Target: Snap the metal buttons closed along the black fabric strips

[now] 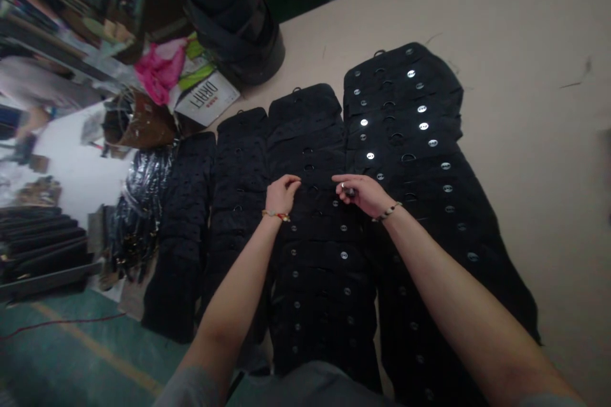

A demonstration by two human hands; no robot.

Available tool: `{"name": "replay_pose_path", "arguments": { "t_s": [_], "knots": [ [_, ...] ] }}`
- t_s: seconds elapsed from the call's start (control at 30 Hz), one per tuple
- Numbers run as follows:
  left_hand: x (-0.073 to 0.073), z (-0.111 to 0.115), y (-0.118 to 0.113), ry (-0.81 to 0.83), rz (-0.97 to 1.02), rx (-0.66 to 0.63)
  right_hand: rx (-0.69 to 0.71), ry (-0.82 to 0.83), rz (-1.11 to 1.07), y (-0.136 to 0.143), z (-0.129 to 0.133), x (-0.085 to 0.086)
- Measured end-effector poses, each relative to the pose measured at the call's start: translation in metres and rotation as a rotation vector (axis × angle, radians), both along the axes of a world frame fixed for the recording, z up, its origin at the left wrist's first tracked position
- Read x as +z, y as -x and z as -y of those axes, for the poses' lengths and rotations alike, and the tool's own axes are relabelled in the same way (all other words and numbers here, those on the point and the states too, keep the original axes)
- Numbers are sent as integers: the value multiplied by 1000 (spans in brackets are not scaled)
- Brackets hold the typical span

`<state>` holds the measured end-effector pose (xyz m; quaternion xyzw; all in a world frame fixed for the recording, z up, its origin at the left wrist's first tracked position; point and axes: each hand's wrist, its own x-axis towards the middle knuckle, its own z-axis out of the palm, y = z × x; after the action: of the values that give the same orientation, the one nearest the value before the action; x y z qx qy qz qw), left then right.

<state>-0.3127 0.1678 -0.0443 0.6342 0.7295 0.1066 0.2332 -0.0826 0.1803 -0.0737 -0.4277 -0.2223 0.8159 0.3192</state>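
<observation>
L hand (282, 193) and R hand (359, 193) rested w/ fingers curled on the middle row of black fabric pieces (319, 222), near its centre; the R pinched a small dark item at its fingertips, too small to ID, and the L's grip couldn't be told. Rows of same black pieces w/ silver buttons (422, 126) lay overlapped across the beige table (525, 44). A black bag (233, 19) and pink cloth (160, 70) sat at the far left edge.

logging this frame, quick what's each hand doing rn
Left hand: fingers curled, resting on the black fabric pieces; a grip cannot be told.
Right hand: pinched shut on a small dark item.
</observation>
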Motion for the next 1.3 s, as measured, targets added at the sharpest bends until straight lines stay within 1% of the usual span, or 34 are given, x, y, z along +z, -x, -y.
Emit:
{"name": "replay_pose_path", "arguments": {
  "t_s": [0.03, 0.1, 0.13, 0.2, 0.27, 0.37, 0.47, 0.6, 0.67, 0.73, 0.8, 0.83, 0.93, 1.03, 1.1, 1.13, 1.2, 1.27, 1.3],
  "knots": [
    [-2, -6, 16, 14, -23, 62, -24, -13, 24, 3, -8, -2],
    [-6, -16, 42, 57, -59, 106, -34, -34, 83, 8, -20, -10],
    [-9, -20, 50, 78, -64, 95, -32, -42, 107, 10, -24, -14],
    [-13, -27, 57, 118, -63, 48, -27, -56, 126, 12, -27, -22],
    [-15, -31, 56, 157, -81, 5, -30, -70, 122, 13, -27, -27],
    [-14, -35, 50, 190, -144, -64, -41, -85, 129, 13, -24, -29],
    [-13, -39, 46, 178, -209, -180, -48, -92, 139, 13, -23, -27],
    [-12, -45, 46, 178, -296, -329, -58, -89, 124, 14, -25, -27],
    [-10, -46, 47, 163, -326, -349, -58, -88, 115, 13, -25, -27],
    [-6, -44, 45, 114, -362, -331, -51, -92, 102, 13, -24, -28],
    [-2, -40, 35, 30, -384, -301, -48, -106, 91, 12, -23, -30],
    [-1, -38, 26, -12, -368, -299, -50, -118, 89, 12, -22, -30],
    [-1, -34, -13, -99, -195, -373, -54, -187, 88, 12, -19, -32],
    [-7, -36, -56, -85, -37, -480, -75, -280, 78, 11, -15, -34],
    [-9, -39, -74, -45, -12, -497, -105, -321, 69, 12, -13, -37],
    [-9, -41, -78, -24, -10, -488, -116, -336, 69, 13, -12, -38],
    [-8, -44, -80, 6, -9, -435, -142, -359, 77, 15, -10, -42],
    [-6, -45, -76, 25, -11, -332, -204, -349, 84, 16, -9, -44],
    [-6, -45, -74, 38, -8, -276, -258, -322, 74, 17, -9, -45]
  ]
}}
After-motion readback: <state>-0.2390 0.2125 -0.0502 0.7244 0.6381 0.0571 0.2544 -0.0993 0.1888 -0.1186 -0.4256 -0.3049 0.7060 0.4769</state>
